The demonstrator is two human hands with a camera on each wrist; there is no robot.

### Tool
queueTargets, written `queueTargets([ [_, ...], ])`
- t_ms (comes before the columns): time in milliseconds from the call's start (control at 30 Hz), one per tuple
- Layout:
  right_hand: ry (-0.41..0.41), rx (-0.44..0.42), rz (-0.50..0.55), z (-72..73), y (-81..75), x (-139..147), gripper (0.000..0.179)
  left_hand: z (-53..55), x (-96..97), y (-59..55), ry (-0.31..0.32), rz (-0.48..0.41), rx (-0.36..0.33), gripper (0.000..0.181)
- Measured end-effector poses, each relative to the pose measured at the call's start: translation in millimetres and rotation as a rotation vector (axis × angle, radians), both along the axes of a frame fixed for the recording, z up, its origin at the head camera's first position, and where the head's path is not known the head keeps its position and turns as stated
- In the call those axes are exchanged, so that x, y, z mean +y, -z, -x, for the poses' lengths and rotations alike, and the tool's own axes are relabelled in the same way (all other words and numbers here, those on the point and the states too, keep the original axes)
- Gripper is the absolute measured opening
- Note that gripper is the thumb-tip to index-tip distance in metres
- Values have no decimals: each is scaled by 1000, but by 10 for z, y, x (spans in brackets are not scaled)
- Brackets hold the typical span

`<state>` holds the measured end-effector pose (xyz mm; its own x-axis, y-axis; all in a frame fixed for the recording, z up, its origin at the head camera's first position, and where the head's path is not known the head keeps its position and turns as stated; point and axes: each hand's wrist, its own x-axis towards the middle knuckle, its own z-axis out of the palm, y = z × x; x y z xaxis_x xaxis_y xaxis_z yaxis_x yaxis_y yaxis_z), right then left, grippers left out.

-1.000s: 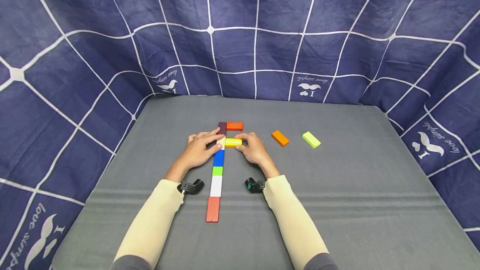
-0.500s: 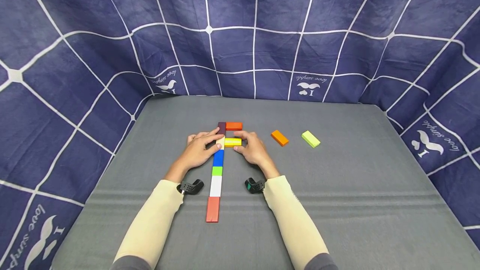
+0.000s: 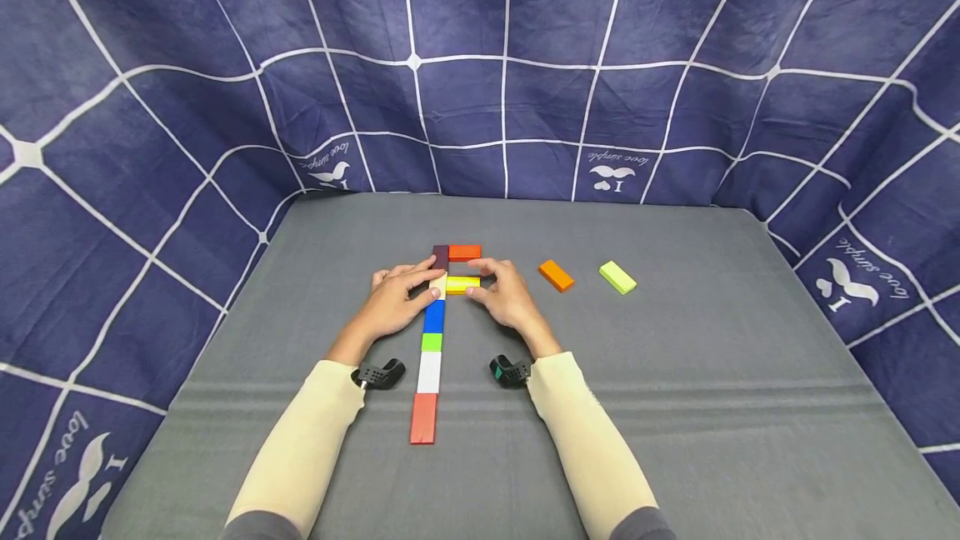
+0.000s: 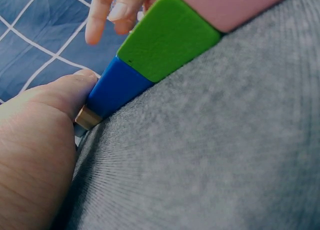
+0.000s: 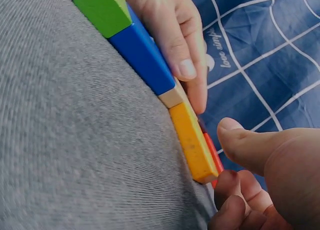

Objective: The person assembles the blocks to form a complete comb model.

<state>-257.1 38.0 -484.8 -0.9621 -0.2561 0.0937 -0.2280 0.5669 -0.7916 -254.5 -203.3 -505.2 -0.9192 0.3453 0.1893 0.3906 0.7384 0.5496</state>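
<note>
The only wording I can read is "love simple", in white on the blue cloth (image 3: 555, 98) around me. On the far side, the right-hand print (image 3: 611, 172) stands upside down to me, its words joined by a moustache, a heart and a capital "I". Another print (image 3: 331, 172) sits near the far left corner, partly lost in folds. I see a tilted one on my right (image 3: 857, 279) and one at lower left (image 3: 82, 477), cut by the edge. My right-wrist view catches "love simple" lettering (image 5: 218, 47), slightly blurred.

Blue curtain (image 3: 465, 98) behind gray table (image 3: 720, 357)
</note>
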Motion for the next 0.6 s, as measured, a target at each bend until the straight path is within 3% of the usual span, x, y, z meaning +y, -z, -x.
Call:
queueTargets([
  [600,129,71,123,-52,-136,293,41,12,-33,32,15,-9,17,45],
])
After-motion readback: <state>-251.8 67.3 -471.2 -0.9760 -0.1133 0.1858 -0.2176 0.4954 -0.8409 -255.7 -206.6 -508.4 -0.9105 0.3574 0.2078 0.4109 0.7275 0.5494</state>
